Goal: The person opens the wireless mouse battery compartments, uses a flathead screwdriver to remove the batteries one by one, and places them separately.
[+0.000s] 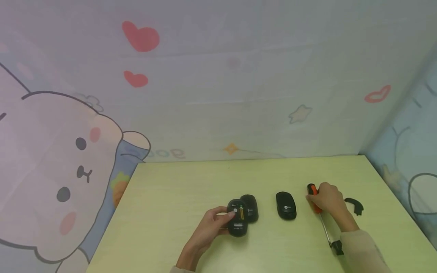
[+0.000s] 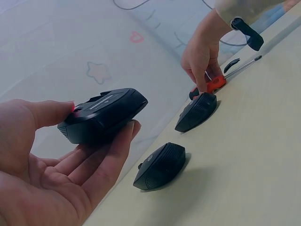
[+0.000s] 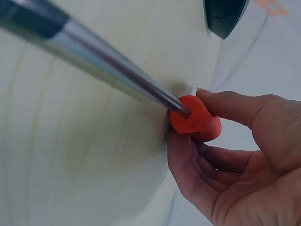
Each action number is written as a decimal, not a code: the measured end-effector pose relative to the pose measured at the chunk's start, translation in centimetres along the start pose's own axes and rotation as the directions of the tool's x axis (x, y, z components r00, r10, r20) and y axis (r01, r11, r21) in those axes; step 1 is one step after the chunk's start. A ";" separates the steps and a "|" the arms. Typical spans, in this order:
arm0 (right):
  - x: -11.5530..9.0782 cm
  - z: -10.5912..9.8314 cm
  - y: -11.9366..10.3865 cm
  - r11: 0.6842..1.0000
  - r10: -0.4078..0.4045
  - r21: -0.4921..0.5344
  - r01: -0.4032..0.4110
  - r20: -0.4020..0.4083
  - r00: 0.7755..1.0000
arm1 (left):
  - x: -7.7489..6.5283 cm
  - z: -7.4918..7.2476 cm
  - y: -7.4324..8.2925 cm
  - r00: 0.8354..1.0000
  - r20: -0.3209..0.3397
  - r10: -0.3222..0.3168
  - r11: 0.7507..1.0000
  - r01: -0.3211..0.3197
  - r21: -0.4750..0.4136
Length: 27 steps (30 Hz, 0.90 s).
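Note:
My left hand (image 1: 213,223) grips a black computer mouse (image 1: 237,228) above the table, thumb on its upturned underside. The mouse's battery bay is uncovered, with a yellowish battery (image 1: 241,213) visible in it. In the left wrist view this mouse (image 2: 110,113) rests on the fingers. Far to the right, my right hand (image 1: 330,198) pinches the orange-and-black handle of a screwdriver (image 1: 317,208) between thumb and fingers. Its metal shaft points toward the near side of the table. From the right wrist view, the orange handle (image 3: 192,120) is close to the tabletop; contact is unclear.
A second mouse (image 1: 252,214) sits partly behind the held one, and a third mouse (image 1: 286,206) stands between the hands. Right of the right hand lies a curved black cover piece (image 1: 356,204). The pale table (image 1: 177,182) meets a printed cloth backdrop (image 1: 211,125).

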State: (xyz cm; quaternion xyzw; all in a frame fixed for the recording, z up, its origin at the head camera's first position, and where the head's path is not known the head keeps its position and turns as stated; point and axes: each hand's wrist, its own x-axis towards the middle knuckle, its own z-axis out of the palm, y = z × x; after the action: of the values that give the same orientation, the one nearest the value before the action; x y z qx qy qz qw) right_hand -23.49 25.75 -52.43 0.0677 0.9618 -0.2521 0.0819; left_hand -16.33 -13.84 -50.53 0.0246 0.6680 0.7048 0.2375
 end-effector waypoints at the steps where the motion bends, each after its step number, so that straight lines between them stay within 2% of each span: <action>1: -0.1 -0.1 0.0 1.000 0.001 0.002 -0.001 0.005 1.000 | 0.0 0.0 -0.1 1.000 -0.001 -0.001 1.000 0.001 0.001; 12: -0.9 -1.9 -0.1 0.995 -0.083 0.053 0.082 0.020 0.996 | 0.2 0.4 -0.3 1.000 0.009 -0.006 1.000 0.006 -0.023; 19: -2.2 -3.8 -1.5 0.985 -0.121 0.131 0.115 0.040 0.992 | 0.0 0.5 -0.2 1.000 0.024 -0.013 0.999 0.014 -0.046; 27: -3.5 -4.9 -3.6 0.962 -0.168 0.223 0.157 0.029 0.985 | 0.2 0.3 -0.1 0.999 0.048 0.011 0.999 -0.009 -0.042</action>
State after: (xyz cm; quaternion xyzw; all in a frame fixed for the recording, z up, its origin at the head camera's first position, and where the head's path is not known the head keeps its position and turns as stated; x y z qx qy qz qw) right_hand -21.29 24.79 -45.81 -0.0087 0.9282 -0.3642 0.0757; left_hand -16.37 -13.44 -50.70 0.0396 0.6471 0.7190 0.2505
